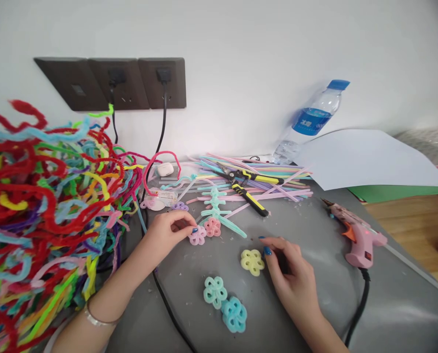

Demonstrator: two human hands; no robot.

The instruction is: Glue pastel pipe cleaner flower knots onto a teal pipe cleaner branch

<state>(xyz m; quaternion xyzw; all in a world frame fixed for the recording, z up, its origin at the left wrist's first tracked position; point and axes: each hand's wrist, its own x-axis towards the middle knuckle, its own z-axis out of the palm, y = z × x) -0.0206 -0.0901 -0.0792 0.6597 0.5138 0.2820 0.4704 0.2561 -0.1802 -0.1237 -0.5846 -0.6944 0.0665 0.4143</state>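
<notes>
My left hand (173, 228) has its thumb and index finger pinched at the edge of a lilac pipe-cleaner flower (197, 235). A pink flower (213, 227) lies against that one on the right. My right hand (290, 267) is beside a yellow flower (252, 262), with thumb and index tips slightly apart and nothing visible between them. Nearer me, a mint flower (215, 291) and a blue flower (234, 314) lie side by side. Behind the pink flower is a mint pipe-cleaner piece (214, 201) with short crosswise arms. A purple flower (180, 206) sits behind my left hand.
Tangled pipe cleaners (50, 206) are heaped on the left. Pliers (246, 181) with yellow-black handles rest on straight pipe cleaners (292, 195). A pink glue gun (358, 233) lies at right, with its cord. A water bottle (312, 120) leans on the wall near white paper (366, 157). A black cable (163, 299) crosses the table.
</notes>
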